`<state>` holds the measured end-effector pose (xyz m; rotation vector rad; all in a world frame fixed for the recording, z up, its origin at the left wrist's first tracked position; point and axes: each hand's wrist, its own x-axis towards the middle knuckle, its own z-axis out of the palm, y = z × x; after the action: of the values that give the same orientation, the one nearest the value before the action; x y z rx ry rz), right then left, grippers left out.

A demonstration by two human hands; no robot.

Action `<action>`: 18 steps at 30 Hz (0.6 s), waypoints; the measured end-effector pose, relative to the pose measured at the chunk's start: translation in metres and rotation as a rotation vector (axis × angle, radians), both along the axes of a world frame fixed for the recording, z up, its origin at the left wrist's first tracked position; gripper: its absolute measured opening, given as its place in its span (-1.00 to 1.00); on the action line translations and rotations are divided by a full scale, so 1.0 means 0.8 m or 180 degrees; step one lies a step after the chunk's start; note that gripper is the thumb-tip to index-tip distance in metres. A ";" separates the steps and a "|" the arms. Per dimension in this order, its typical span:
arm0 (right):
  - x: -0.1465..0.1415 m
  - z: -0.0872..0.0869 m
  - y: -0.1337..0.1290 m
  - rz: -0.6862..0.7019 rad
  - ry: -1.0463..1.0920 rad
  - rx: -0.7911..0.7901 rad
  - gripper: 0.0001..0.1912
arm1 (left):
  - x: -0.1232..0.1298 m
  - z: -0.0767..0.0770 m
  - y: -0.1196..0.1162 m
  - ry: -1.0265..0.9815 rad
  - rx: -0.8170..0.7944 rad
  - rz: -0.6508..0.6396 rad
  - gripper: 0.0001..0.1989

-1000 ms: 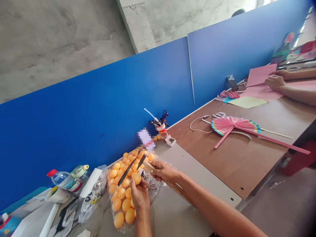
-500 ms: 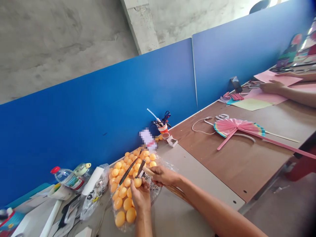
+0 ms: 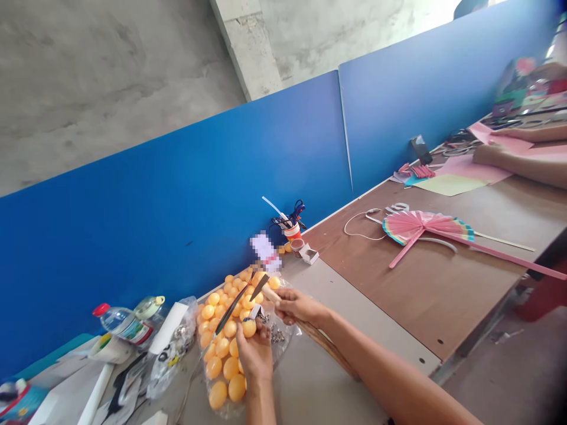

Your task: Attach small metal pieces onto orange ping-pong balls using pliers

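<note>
The orange ball (image 3: 249, 328) is in your L hand (image 3: 257, 355), low in the mid. of the view, over the bag of balls (image 3: 220, 349). Your L thumb & fingers pinch it. Your R hand (image 3: 294, 306) is shut tight on the wood stick of the hammer (image 3: 260, 288), w/ its dark head up above the ball, not on it. Your 2 hands are apart, but near.

Just beside the ball are shiny metal bits (image 3: 277, 335) & a small white box (image 3: 256, 311). A long dark thing (image 3: 233, 309) lies on the bag.

Up past the bag, by the blue wall (image 3: 190, 195), there's a red & white cup (image 3: 292, 231) full of stuff, w/ an open box (image 3: 309, 254) near it. On the L side of the desk (image 3: 319, 366): a bottle w/ a red cap (image 3: 126, 325) & a white roll (image 3: 168, 328). On the R side: a pink paper fan (image 3: 410, 225). Way over R, a co-worker's hands (image 3: 491, 156) are on pink paper (image 3: 476, 167).
</note>
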<state>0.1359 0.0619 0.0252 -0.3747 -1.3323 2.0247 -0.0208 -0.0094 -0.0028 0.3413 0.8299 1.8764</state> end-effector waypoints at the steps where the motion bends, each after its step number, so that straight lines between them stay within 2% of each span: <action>1: 0.002 -0.001 0.003 0.0002 0.0203 -0.0167 -0.71 | 0.000 0.000 0.001 -0.0042 -0.0041 0.0018 -0.73; 5: 0.007 -0.006 0.011 0.0132 0.0744 -0.0539 -0.62 | -0.001 0.003 0.002 -0.0255 -0.0113 0.0153 -0.83; 10: 0.007 -0.011 0.005 0.0674 0.0865 -0.0494 -0.51 | 0.002 0.012 0.001 -0.0385 -0.0155 0.0134 -0.82; 14: 0.004 -0.012 0.000 0.1043 0.0871 -0.0485 -0.59 | 0.003 0.013 0.000 -0.0317 -0.0204 0.0056 -0.77; 18: 0.002 -0.012 -0.002 0.1241 0.0909 -0.0417 -0.69 | 0.003 0.011 0.000 -0.0086 -0.0065 0.0060 -0.81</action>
<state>0.1377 0.0605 0.0155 0.1295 -1.1632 2.3845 -0.0187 -0.0091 0.0058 0.2958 0.8363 1.8849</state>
